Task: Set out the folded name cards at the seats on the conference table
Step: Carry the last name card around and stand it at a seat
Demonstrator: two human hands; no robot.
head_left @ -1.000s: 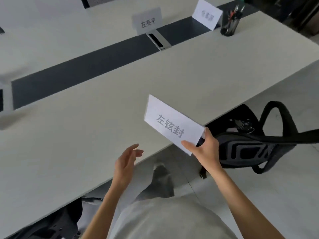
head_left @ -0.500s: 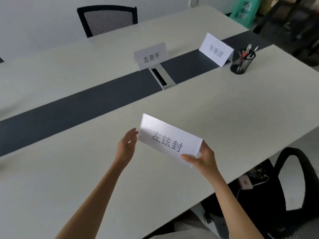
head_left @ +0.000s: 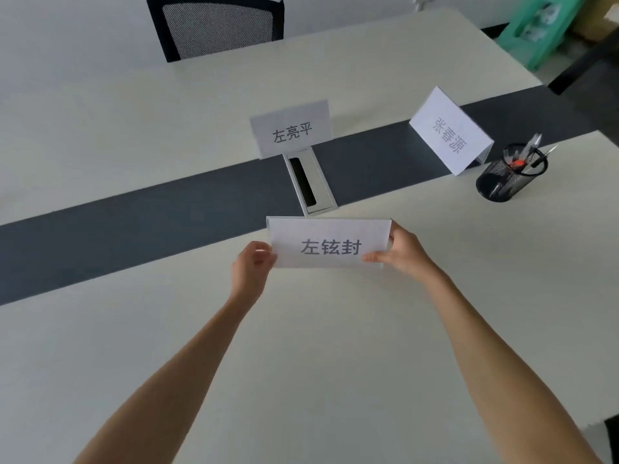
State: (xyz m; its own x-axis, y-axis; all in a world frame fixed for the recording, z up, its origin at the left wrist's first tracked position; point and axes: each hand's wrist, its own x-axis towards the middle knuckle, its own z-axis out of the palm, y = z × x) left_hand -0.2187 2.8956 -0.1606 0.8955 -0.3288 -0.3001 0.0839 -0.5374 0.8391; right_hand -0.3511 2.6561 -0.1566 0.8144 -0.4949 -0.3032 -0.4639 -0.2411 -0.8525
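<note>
Presently, the card [head_left: 330, 244] sits at our near side of the table [head_left: 335, 346], just short of the dark strip [head_left: 134, 222] and the cable box [head_left: 310, 182]. Our left hand [head_left: 251, 272] pinches its left edge; our right hand [head_left: 405, 251] pinches its lower right corner. We judge placement under way: we should spread the fold so it stands, square it to the table edge, and release both hands together. Two cards [head_left: 291, 128] [head_left: 450, 135] stand beyond, a pen cup [head_left: 509, 172] near one.

One camera, worn on the person's head, looks forward and down across the table [head_left: 134, 346] from its near edge, close over the forearms, toward the far-side chair [head_left: 217, 26].
</note>
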